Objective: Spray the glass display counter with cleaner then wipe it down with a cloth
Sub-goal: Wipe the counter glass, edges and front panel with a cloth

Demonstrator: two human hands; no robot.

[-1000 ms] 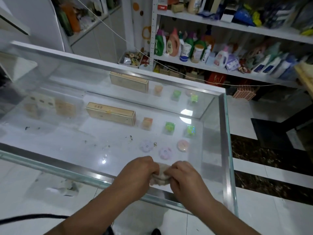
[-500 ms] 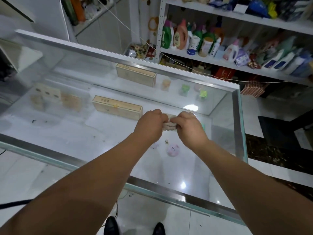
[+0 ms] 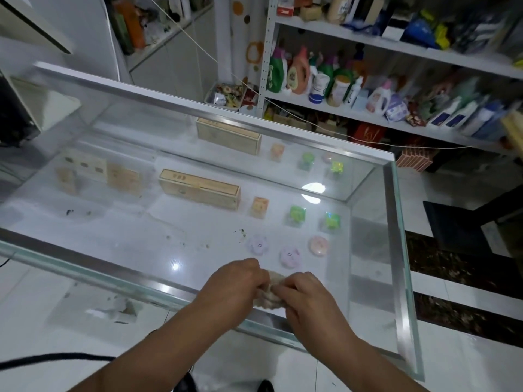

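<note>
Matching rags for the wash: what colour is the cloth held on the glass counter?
Beige, a pale tan. The cloth shows best in the head view.

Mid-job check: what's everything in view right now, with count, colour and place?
counter: one, clear glass, metal-edged, centre
cloth: one, beige, bunched on the glass near the front edge
long box: one, tan, inside the counter
discs: three, two lilac and one pink, inside, ahead of the cloth
bottles: many, mixed colours, shelf behind
cable: one, black, floor at lower left
left hand: grips the cloth
right hand: grips the cloth
</note>
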